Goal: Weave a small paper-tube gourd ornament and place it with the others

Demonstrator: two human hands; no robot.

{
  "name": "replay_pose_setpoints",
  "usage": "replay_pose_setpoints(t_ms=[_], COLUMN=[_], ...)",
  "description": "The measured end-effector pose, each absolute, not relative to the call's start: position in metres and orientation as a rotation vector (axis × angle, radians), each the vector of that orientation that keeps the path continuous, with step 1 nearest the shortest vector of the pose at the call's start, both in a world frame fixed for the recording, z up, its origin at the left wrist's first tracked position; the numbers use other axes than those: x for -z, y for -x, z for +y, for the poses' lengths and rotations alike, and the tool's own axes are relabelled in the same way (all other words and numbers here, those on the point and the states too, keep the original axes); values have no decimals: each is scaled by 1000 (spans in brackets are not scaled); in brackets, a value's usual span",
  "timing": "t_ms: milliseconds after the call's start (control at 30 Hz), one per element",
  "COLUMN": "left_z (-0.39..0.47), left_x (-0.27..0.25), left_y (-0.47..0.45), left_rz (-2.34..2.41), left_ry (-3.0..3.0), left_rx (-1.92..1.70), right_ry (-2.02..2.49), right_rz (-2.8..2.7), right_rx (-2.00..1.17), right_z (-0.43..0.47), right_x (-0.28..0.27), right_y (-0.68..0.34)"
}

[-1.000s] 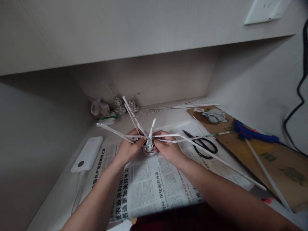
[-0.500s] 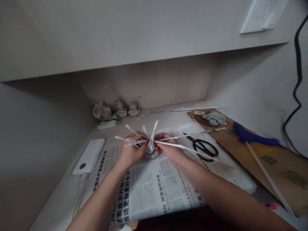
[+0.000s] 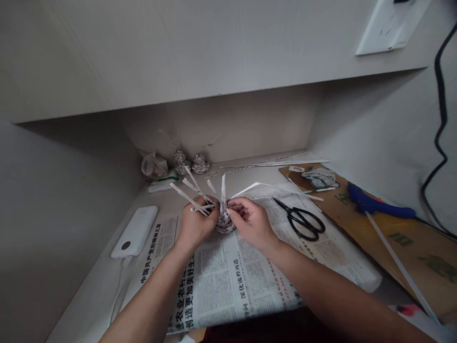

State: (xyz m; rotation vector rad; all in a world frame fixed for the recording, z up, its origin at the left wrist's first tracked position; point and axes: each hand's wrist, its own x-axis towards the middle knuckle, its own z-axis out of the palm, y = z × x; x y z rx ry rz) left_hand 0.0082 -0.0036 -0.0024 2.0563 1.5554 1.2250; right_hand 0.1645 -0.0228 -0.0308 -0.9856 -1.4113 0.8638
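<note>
"深化流程再造" on newspaper (image 3: 211,281) beneath woven paper piece (image 3: 224,224)

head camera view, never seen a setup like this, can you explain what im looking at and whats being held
There is no machine here. You see a person's own bare left hand and right hand. All the pictures come from one camera worn on the head, looking forward and down.

Between the hands is a small woven piece, with pale sticks that look like rolled paper poking out of it. Both hands have their grip on it, one at each side.

Below lies a newspaper, with black scissors to the right. Further right, a blue tool rests on cardboard. A white device with a cable lies to the left.
</note>
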Motion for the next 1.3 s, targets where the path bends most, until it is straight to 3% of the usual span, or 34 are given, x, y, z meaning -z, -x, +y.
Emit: replay_pose_setpoints(t_ms=[233, 400, 800, 1100, 1300], left_z=[-7, -7, -2, -3, -3], left_x=[2, 1, 4, 0, -3], left_y=[-9, -10, -5, -6, -6], left_rz=[1453, 1407, 1299, 1230, 1230], left_ry=[-2097, -1998, -1854, -1829, -1886], left_rx=[-1200, -1179, -1130, -1121, -1145], right_ry=[1070, 1106, 972, 830, 857], right_rz=[-1597, -1595, -1130, -870, -1076], right_rx=[-592, -571, -1231, -1470, -1441], right_z=[-23, -27, -14, -9, -11], right_x=[29, 24, 35, 34, 27], right_y=[-167, -166, -161, -165, -171])
